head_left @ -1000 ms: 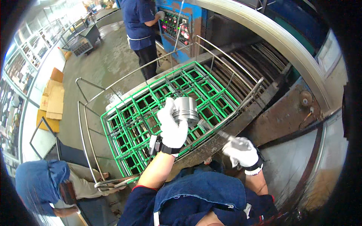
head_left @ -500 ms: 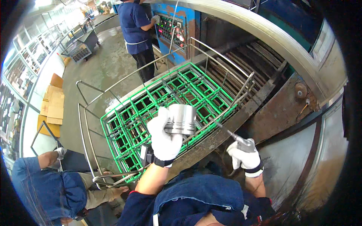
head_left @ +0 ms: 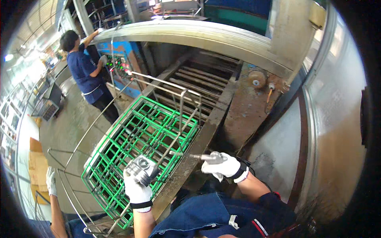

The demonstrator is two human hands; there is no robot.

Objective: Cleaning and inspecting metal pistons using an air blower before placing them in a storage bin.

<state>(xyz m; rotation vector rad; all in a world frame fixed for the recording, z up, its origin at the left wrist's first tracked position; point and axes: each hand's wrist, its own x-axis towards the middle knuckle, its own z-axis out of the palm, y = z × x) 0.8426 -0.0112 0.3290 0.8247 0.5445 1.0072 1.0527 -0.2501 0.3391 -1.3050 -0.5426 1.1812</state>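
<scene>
My left hand [head_left: 137,190], in a white glove, is closed around a silver metal piston [head_left: 143,168]. The piston is tilted, so its hollow side and pin bore show. My right hand [head_left: 227,166], also gloved in white, grips an air blow gun [head_left: 209,158]. Its thin nozzle points left toward the piston, with a gap between them. Both hands are over the near edge of a green coated wire rack [head_left: 115,154] divided into square cells. The fingers around the gun handle are partly hidden.
A metal-rail frame [head_left: 75,150] surrounds the rack, which sits on a conveyor with slatted rollers [head_left: 206,82] running into a machine. One person [head_left: 84,71] stands at a blue control panel [head_left: 119,67]. Another person's gloved hand [head_left: 51,180] is at the lower left, near cardboard [head_left: 37,164].
My view has swung to the right. The piston has tipped from upright to show its hollow side, and the blow gun has come nearer to level. The person at the panel has raised an arm.
</scene>
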